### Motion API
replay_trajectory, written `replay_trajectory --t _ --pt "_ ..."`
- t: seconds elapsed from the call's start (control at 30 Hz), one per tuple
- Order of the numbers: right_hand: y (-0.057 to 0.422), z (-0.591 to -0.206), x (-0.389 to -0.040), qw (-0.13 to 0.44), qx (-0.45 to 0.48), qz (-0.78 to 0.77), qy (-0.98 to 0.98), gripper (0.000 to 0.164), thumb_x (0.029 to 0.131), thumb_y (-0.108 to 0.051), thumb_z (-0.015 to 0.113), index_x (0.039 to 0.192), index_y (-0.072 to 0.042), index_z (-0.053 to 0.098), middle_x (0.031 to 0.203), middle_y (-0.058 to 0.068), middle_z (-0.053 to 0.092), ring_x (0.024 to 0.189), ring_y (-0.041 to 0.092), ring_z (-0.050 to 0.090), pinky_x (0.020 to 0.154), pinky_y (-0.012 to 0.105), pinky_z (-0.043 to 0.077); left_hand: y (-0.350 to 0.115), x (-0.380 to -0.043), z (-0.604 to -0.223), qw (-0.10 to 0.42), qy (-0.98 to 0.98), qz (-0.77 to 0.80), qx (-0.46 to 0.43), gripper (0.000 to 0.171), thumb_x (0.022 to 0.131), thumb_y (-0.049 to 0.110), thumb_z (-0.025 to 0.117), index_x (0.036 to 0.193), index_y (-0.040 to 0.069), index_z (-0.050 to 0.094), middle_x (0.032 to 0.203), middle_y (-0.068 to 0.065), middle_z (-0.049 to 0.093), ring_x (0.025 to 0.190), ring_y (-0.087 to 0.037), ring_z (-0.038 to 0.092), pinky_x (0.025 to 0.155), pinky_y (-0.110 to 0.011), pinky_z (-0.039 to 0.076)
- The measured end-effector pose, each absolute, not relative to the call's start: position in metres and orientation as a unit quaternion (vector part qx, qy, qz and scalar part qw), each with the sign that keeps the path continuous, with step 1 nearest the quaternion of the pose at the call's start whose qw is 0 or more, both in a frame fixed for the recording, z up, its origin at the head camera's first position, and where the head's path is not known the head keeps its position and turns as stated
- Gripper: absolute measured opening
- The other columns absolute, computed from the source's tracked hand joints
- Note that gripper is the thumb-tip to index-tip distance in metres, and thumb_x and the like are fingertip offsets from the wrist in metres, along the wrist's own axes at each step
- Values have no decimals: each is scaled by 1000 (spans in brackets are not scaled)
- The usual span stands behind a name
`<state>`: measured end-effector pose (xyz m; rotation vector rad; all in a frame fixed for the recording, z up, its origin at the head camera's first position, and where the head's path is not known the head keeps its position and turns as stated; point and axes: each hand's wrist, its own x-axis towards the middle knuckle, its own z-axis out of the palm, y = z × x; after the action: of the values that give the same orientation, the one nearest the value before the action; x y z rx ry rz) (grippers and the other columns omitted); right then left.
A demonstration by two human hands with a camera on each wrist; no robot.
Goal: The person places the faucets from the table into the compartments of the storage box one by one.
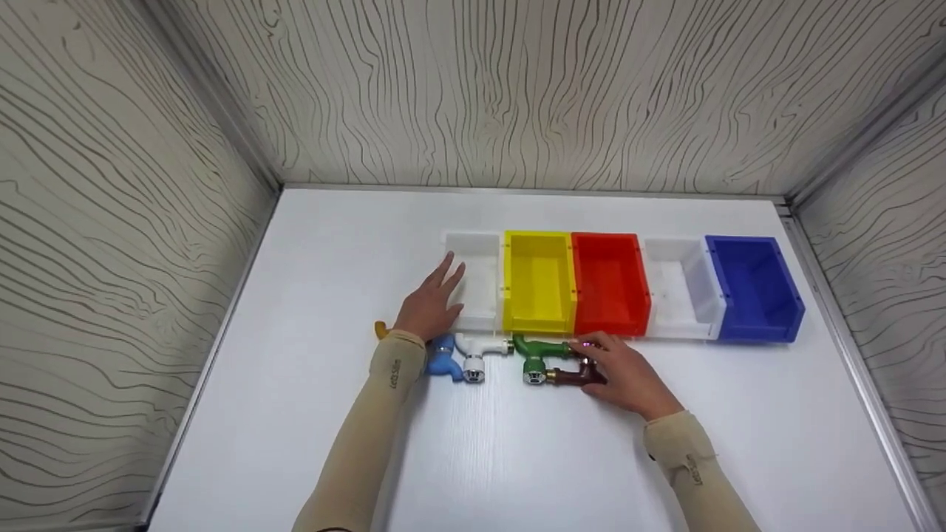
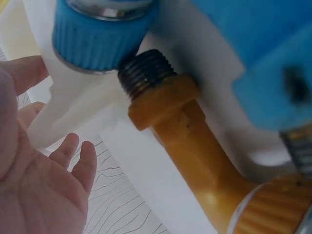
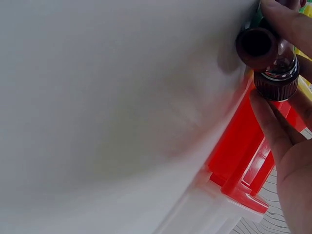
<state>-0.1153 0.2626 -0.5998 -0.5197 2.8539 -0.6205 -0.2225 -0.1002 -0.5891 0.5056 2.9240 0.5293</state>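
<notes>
My right hand (image 1: 624, 375) holds a dark brown tap (image 1: 573, 378), its thumb and fingers on either side of the body; in the right wrist view the tap's round outlet (image 3: 257, 43) faces the camera. Touching distance away lies a green tap (image 1: 537, 353). My left hand (image 1: 427, 309) reaches over the left white bin (image 1: 477, 319) with fingers spread and straight, holding nothing. Beneath its wrist are a blue tap (image 1: 445, 365) and an orange tap (image 2: 190, 146), both partly hidden in the head view. A white tap (image 1: 474, 362) lies beside the blue one.
Behind the taps, bins stand side by side: yellow (image 1: 538, 324), red (image 1: 610, 325), another white bin (image 1: 687, 331) and blue (image 1: 761, 334). The white table (image 1: 488, 465) is bounded by wood-patterned panels (image 1: 473, 96) at the back and sides.
</notes>
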Motion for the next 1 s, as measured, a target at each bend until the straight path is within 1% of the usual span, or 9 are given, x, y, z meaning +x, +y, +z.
replay_trajectory --t 0.2,0.4,0.6,0.73,0.83,0.9,1.0 --pt "261 -601 -115 78 -198 -214 953 77 77 -19 93 147 -23 60 132 2 58 120 26 57 105 50 55 -101 -220 -588 76 966 191 154 76 103 31 64 166 27 23 176 4 5 159 -23 25 120 -44 41" --pt "264 -596 -114 76 -201 -224 951 76 77 -18 93 146 -23 61 132 2 58 121 25 57 105 49 54 -102 -219 -592 72 965 201 155 75 103 30 65 166 27 25 176 4 6 158 -23 26 121 -44 40" --pt "274 -587 -116 72 -190 -256 945 74 78 -20 93 145 -24 61 131 0 58 120 25 58 104 51 55 -101 -221 -593 86 965 199 146 75 103 32 64 166 33 23 176 9 0 160 -20 20 125 -42 34" --pt "282 -580 -120 62 -184 -267 944 70 79 -19 92 143 -22 64 131 0 58 117 23 59 101 50 57 -101 -222 -594 87 965 199 148 74 103 32 63 166 32 23 176 8 1 160 -20 20 124 -42 36" --pt "287 -573 -123 54 -179 -273 944 66 79 -18 91 140 -25 66 130 0 58 118 23 58 100 50 58 -100 -223 -594 85 965 200 150 74 103 33 63 166 33 23 176 8 1 160 -20 21 123 -42 37" --pt "291 -570 -125 48 -175 -277 944 62 80 -17 91 137 -27 68 131 0 57 120 25 58 101 51 57 -100 -223 -595 83 965 197 150 74 104 34 63 166 33 22 176 8 0 160 -19 21 123 -42 37" --pt "296 -566 -128 31 -176 -274 945 55 81 -15 90 132 -26 72 132 3 57 121 28 58 101 53 57 -100 -222 -595 78 965 198 152 74 103 33 63 166 32 23 176 7 2 160 -20 21 122 -42 38"
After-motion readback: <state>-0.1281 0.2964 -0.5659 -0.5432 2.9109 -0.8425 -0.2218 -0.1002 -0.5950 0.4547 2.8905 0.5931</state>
